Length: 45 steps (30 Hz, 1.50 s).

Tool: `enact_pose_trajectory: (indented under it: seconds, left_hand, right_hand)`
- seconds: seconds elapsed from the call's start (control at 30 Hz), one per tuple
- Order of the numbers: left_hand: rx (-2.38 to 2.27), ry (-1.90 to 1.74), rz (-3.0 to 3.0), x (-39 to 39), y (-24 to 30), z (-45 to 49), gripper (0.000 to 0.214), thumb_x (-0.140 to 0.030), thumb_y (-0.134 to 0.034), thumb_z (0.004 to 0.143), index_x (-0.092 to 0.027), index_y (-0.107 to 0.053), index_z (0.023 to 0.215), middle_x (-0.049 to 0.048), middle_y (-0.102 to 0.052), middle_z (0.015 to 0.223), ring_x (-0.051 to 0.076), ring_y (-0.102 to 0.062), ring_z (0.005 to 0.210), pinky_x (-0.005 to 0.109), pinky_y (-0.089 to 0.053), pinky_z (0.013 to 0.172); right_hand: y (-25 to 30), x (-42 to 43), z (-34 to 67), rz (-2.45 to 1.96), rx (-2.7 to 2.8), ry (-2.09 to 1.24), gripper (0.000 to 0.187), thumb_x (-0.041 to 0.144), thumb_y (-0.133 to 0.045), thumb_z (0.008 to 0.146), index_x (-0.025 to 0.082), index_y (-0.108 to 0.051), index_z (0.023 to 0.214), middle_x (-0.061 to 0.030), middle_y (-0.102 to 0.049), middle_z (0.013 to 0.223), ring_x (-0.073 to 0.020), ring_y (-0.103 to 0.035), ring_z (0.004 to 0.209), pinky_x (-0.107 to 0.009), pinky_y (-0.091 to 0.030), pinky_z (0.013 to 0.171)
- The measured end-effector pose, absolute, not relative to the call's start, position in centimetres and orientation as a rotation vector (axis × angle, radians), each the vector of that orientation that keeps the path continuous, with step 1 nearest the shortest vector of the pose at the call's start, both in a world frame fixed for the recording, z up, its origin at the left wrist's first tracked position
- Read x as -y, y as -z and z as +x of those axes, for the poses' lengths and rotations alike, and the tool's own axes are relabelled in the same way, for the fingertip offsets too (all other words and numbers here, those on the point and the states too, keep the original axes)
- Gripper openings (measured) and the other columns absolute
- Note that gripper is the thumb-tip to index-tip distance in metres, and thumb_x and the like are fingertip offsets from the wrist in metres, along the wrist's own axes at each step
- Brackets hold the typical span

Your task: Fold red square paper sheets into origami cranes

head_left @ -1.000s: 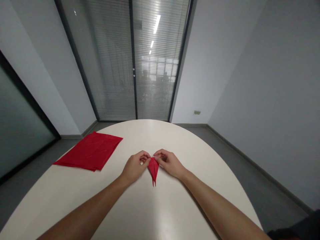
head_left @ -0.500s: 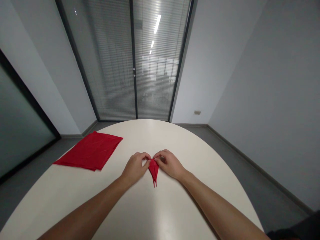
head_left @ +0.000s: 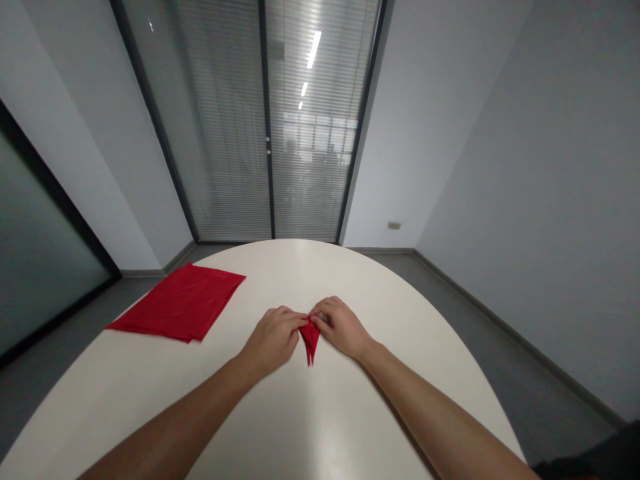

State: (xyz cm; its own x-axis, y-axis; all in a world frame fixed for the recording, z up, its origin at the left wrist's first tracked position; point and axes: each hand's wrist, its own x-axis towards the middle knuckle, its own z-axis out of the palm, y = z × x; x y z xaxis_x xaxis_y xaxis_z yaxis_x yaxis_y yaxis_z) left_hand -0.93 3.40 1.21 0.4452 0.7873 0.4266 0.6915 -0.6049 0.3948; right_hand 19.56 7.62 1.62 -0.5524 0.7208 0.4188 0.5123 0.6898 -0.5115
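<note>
A small folded red paper piece [head_left: 311,339] is held over the middle of the white table, its two thin points directed toward me. My left hand [head_left: 276,335] has its fingers closed on the paper's upper left edge, the fingertips reaching across the top. From the other side, my right hand [head_left: 340,325] pinches the upper right edge between thumb and fingers. The fingertips of both hands nearly meet and hide the top of the fold.
A stack of red paper sheets [head_left: 183,303] lies at the left edge of the round white table [head_left: 395,293]. Beyond the table stand a glass partition with blinds [head_left: 225,133] and grey walls. A dark object [head_left: 595,457] shows at the lower right.
My left fingers have straightened and slid right across the top of the folded paper. The paper's lower points have lifted slightly away from me. My right hand has barely moved.
</note>
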Motion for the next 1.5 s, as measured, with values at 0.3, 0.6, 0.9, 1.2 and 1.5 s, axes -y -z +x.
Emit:
enact_pose_trajectory:
  seconds: [0.3, 0.6, 0.9, 1.2, 1.5]
  left_hand:
    - [-1.307, -0.821, 2.592, -2.8, -2.1, -0.9, 0.043, -0.008, -0.056, 0.078, -0.026, -0.075, 0.112, 0.006, -0.074, 0.118, 0.028, -0.063, 0.1, 0.045, -0.046, 0.089]
    - [-1.313, -0.763, 2.628, -2.8, -2.3, -0.9, 0.04, -0.01, -0.057, 0.08, -0.027, -0.074, 0.112, 0.0039, -0.074, 0.119, 0.028, -0.063, 0.1, 0.044, -0.047, 0.087]
    - [-1.322, -0.752, 2.603, -2.9, -2.2, -0.9, 0.036, -0.011, -0.056, 0.083, -0.025, -0.072, 0.113, 0.0042, -0.074, 0.119, 0.028, -0.061, 0.101, 0.044, -0.047, 0.089]
    - [-1.351, -0.752, 2.594, -2.9, -2.1, -1.0, 0.028, -0.014, -0.058, 0.087, -0.024, -0.069, 0.111, 0.0051, -0.073, 0.107, 0.024, -0.061, 0.098, 0.039, -0.049, 0.089]
    - [-1.344, -0.76, 2.551, -3.1, -2.1, -1.2, 0.02, -0.016, -0.057, 0.091, -0.023, -0.069, 0.105, 0.0049, -0.07, 0.097, 0.023, -0.061, 0.096, 0.037, -0.048, 0.089]
  right_hand:
    - [-1.3, -7.7, 19.8, -0.981, 2.338, -0.465, 0.034, 0.0, -0.053, 0.079, 0.021, -0.073, 0.096, -0.0041, -0.073, 0.091, -0.0203, -0.062, 0.09, -0.033, -0.047, 0.085]
    - [-1.9, -7.8, 20.3, -0.944, 2.382, -0.482, 0.036, 0.002, -0.054, 0.081, 0.023, -0.076, 0.099, -0.0043, -0.073, 0.091, -0.0204, -0.063, 0.091, -0.032, -0.048, 0.086]
    - [-1.7, -7.8, 20.5, -0.989, 2.359, -0.487, 0.03, 0.008, -0.057, 0.086, 0.024, -0.074, 0.105, -0.0043, -0.074, 0.098, -0.0199, -0.063, 0.093, -0.032, -0.048, 0.085]
    - [-2.6, -7.8, 20.8, -1.017, 2.346, -0.601, 0.027, 0.01, -0.058, 0.086, 0.021, -0.074, 0.105, -0.0048, -0.072, 0.092, -0.017, -0.061, 0.083, -0.027, -0.046, 0.077]
    - [-3.4, -7.4, 21.7, -0.916, 2.445, -0.629, 0.026, 0.011, -0.067, 0.072, 0.02, -0.073, 0.096, -0.0031, -0.069, 0.09, -0.0154, -0.058, 0.074, -0.026, -0.045, 0.071]
